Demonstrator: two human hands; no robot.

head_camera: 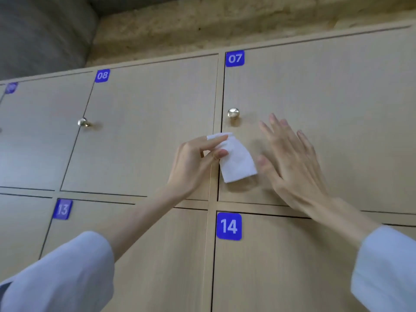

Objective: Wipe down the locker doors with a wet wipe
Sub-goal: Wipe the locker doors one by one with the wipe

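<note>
A folded white wet wipe [236, 161] hangs in front of the lower left corner of locker door 07 [326, 104]. My left hand [195, 163] pinches its upper left edge between thumb and fingers. Just right of the wipe is my right hand [290, 158], fingers straight and spread, blurred, close to door 07's face. Whether it touches the door I cannot tell. Door 08 [148, 122] lies to the left, and doors 13 [126, 255] and 14 [281, 266] lie below.
Each upper door carries a round metal knob: one [233, 113] on door 07 just above the wipe, another [82, 122] on door 08. Blue number plates mark the doors. A rough stone wall [225, 21] rises above the lockers.
</note>
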